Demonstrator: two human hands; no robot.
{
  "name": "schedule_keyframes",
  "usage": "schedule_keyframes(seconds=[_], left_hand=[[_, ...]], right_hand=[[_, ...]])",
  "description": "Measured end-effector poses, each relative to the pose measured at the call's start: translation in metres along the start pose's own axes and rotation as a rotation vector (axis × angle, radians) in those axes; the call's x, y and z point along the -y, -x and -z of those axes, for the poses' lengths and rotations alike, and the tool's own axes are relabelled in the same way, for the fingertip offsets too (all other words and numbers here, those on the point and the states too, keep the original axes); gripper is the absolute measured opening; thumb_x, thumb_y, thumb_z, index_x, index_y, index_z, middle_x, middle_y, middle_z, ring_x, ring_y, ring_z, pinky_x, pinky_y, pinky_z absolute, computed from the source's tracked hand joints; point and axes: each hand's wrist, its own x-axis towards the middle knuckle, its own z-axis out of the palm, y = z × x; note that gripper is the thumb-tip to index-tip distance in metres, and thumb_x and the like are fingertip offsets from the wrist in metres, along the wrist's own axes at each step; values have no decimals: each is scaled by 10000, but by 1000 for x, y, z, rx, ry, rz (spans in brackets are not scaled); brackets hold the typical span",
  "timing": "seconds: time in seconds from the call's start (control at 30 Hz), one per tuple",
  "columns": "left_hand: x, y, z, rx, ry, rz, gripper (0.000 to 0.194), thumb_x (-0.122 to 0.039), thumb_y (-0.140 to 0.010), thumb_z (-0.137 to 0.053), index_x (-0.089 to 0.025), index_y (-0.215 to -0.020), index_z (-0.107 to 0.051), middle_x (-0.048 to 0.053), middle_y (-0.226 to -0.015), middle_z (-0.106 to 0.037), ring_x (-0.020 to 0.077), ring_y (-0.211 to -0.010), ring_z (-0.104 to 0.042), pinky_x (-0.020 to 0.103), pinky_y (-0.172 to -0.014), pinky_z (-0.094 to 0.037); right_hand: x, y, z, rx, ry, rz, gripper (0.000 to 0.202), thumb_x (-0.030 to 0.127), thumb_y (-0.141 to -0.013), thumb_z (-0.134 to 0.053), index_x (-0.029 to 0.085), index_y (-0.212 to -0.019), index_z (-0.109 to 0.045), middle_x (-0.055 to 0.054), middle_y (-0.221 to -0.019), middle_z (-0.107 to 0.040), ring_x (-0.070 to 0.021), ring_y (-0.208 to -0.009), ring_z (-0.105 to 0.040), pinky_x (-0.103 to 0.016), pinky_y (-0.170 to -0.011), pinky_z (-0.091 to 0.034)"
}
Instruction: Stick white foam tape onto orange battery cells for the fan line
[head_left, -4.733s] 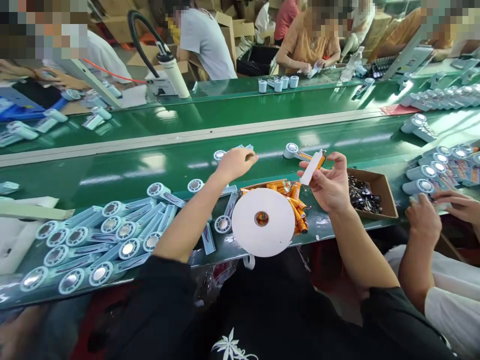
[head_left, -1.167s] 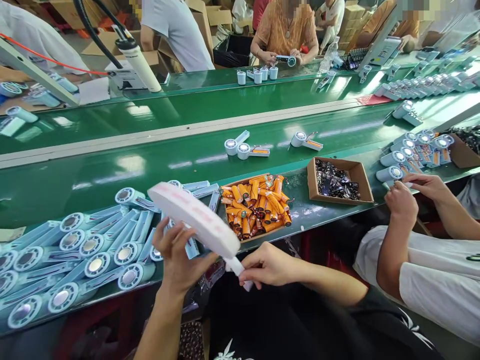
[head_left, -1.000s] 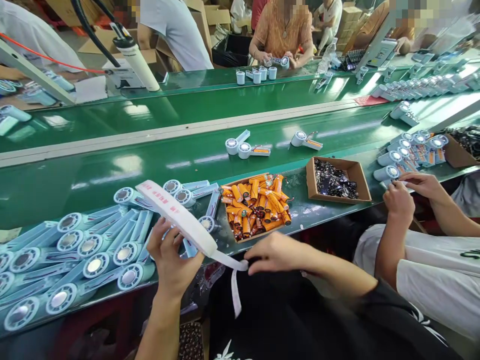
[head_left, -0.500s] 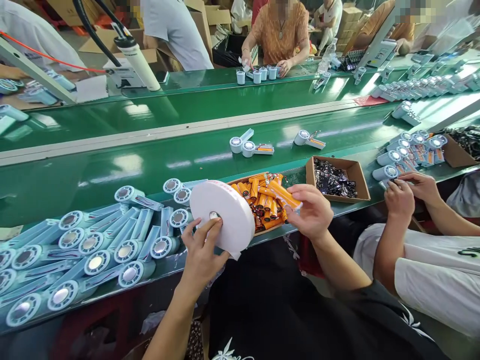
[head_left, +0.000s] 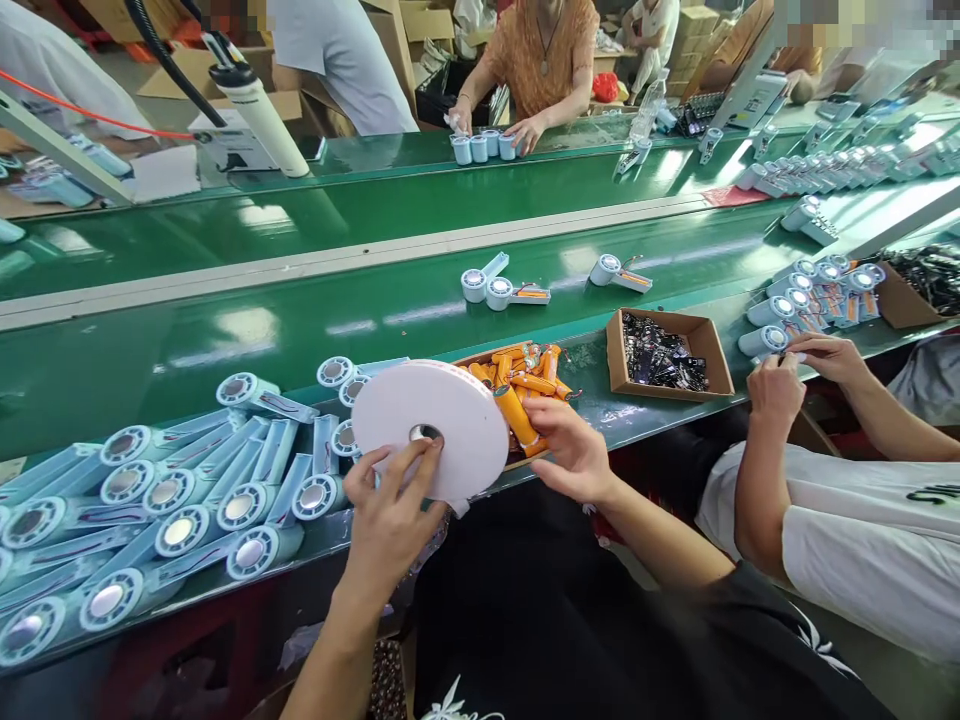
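Note:
My left hand [head_left: 394, 510] grips a large white tape roll [head_left: 465, 420] by its centre hole, the flat face tilted toward me. A short loose end hangs from the roll's lower edge. Just right of the roll, my right hand [head_left: 574, 450] has its fingers and thumb apart. An orange cylindrical battery [head_left: 517, 420] leans at its fingertips; whether they touch it is unclear. Behind lies a box heap of orange batteries [head_left: 534, 383] with thin wires, partly hidden by the roll.
Many light-blue fan-like housings [head_left: 244, 505] crowd the bench at left. A cardboard box [head_left: 667, 390] of small black parts sits right of the batteries. Several housings [head_left: 499, 292] lie on the green belt [head_left: 352, 290]. At right, a co-worker's hands [head_left: 780, 385] handle a part.
My right hand has moved left and down with the orange battery, and its fingers have spread. The tape roll has shifted left and turned its flat face more toward me.

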Motion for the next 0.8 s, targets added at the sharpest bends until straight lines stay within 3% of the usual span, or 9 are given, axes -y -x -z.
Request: schedule_keyframes(seconds=[0.1, 0.2, 0.3, 0.4, 0.47, 0.53, 0.67, 0.73, 0.8], left_hand=[[11, -5, 13, 30, -82, -87, 818, -116, -895, -703, -272, -1641, -407, 91, -1315, -721, 299, -1170, -597, 467, -1056, -413], [10, -12, 20, 36, -136, -66, 800, -185, -901, -739, -359, -1622, -441, 51, -1314, -732, 317, -1137, -573, 537, -1127, -343], [-13, -15, 9, -87, -123, 26, 831, -363, -855, -831, -333, -1606, -478, 105, -1216, -730, 346, -1076, -534, 620, -1140, -293], [-49, -8, -15, -157, -60, 114, 945, -503, -824, -850, -202, -1625, -449, 175, -1155, -680, 355, -1052, -514, 569, -1038, -377], [-68, 0, -26, -156, -12, 157, 928, -525, -835, -836, -178, -1610, -464, 178, -1131, -654, 355, -1065, -506, 529, -994, -399], [-72, 5, -27, -148, 21, 164, 871, -507, -841, -831, -196, -1584, -499, 166, -1119, -638, 352, -1088, -506, 513, -997, -406], [-32, -22, -10, 105, 104, 87, 946, -546, -757, -878, -214, -1568, -523, 175, -1236, -644, 387, -1169, -521, 565, -1060, -404], [2, -61, -7, 346, 212, -24, 973, -657, -682, -886, -233, -1508, -597, 169, -1325, -648, 406, -1226, -523, 577, -1082, -409], [33, -116, -19, 527, 325, -112, 754, -726, -766, -779, -266, -1360, -714, 125, -1310, -683, 358, -1203, -573, 511, -1060, -458]], right_hand=[[19, -21, 10, 142, -166, -332, 589, 395, -844, -852, 269, -1380, -643, -108, -1417, -697, -263, -1152, -764, -465, -1035, -639], [32, -40, 12, 251, -137, -493, 451, 394, -806, -887, 220, -1199, -752, -59, -1150, -807, -259, -1060, -791, -451, -1050, -634], [27, -36, -13, -121, -232, -408, 505, 504, -748, -916, 220, -1131, -748, -73, -1140, -812, -283, -1084, -783, -465, -1037, -641], [13, -24, -37, -504, -341, -295, 554, 605, -747, -891, 240, -1121, -707, -101, -1186, -803, -279, -1088, -784, -438, -972, -670], [10, -26, -27, -533, -334, -257, 524, 575, -749, -900, 247, -1103, -697, -90, -1158, -808, -265, -1063, -791, -412, -943, -681], [15, -40, 6, -531, -262, -168, 465, 558, -802, -861, 258, -1116, -696, -67, -1183, -797, -245, -1116, -776, -389, -977, -669], [31, -70, 87, -730, -114, 56, 453, 606, -919, -710, 299, -1250, -669, -30, -1353, -722, -223, -1332, -671, -366, -1053, -631], [34, -71, 106, -713, -85, 35, 522, 581, -891, -755, 325, -1329, -630, -35, -1340, -729, -231, -1301, -693, -367, -1015, -648], [30, -64, 108, -631, -74, -13, 619, 533, -859, -812, 378, -1402, -560, -29, -1279, -757, -227, -1200, -748, -358, -950, -668]])
